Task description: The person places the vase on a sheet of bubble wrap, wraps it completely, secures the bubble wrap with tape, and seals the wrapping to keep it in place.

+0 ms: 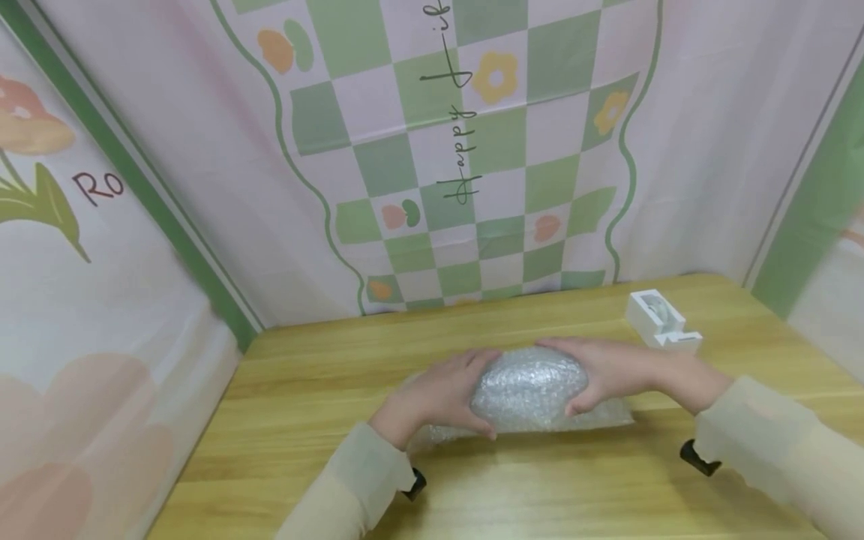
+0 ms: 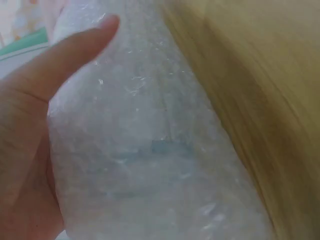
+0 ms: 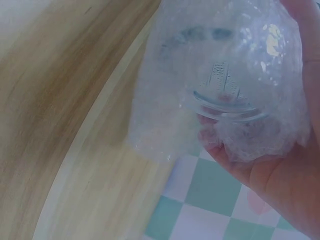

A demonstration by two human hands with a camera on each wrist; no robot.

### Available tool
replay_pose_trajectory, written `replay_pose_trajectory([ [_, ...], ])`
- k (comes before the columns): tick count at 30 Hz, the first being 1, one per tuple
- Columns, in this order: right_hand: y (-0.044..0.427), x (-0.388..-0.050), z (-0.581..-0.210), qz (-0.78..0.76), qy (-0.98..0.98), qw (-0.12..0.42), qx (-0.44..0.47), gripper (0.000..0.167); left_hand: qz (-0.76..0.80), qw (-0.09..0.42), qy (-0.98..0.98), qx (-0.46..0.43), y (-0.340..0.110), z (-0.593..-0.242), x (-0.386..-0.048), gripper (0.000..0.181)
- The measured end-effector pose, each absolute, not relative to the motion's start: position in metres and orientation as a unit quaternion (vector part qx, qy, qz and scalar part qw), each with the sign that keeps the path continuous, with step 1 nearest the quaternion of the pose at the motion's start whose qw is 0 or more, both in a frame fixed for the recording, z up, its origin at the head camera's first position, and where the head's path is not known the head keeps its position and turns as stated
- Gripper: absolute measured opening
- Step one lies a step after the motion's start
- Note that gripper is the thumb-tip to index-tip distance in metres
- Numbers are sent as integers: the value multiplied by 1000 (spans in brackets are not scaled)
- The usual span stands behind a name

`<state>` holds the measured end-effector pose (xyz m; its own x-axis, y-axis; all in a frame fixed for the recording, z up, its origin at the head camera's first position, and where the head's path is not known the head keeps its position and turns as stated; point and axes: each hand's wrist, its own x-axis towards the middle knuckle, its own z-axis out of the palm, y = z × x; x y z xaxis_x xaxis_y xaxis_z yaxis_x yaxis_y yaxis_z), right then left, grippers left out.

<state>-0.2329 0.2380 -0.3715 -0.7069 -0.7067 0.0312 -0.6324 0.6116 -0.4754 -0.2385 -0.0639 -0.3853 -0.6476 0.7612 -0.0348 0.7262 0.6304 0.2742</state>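
A bundle of clear bubble wrap (image 1: 529,386) lies across the table between both hands. My left hand (image 1: 442,386) grips its left side, thumb toward the near edge, with the fingers over the far side partly hidden. On the right end, my right hand (image 1: 610,367) holds it with spread thumb and fingers. In the right wrist view, a clear glass item (image 3: 230,112) with a curved edge shows through the bubble wrap (image 3: 165,115). Its exact kind is unclear. Through the bubble wrap (image 2: 135,115) in the left wrist view, faint bluish lines appear.
A white tape dispenser (image 1: 664,322) with a roll of clear tape stands behind the right hand on the wooden table (image 1: 324,390). A checkered, flowered cloth (image 1: 499,150) hangs along the table's back edge. More printed cloth hangs at both sides.
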Motion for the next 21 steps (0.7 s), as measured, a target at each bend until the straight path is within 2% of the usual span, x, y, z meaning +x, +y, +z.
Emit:
replay_pose_trajectory([
  [4,237,-230,-372,-215,897,45,-383,110,96,67,910,397,-60,-389,-239,121],
  [11,237,-222,-374,-141,894,-73,-419,95,92,76,913,389,-55,-388,-243,115],
  [15,237,-216,-375,-107,894,-100,-424,89,96,87,912,389,-52,-385,-245,113],
  [18,236,-213,-377,-94,900,-101,-414,94,95,95,913,386,-51,-383,-247,111],
  [21,236,-210,-377,-85,909,-101,-395,107,97,102,913,384,-49,-382,-249,111],
])
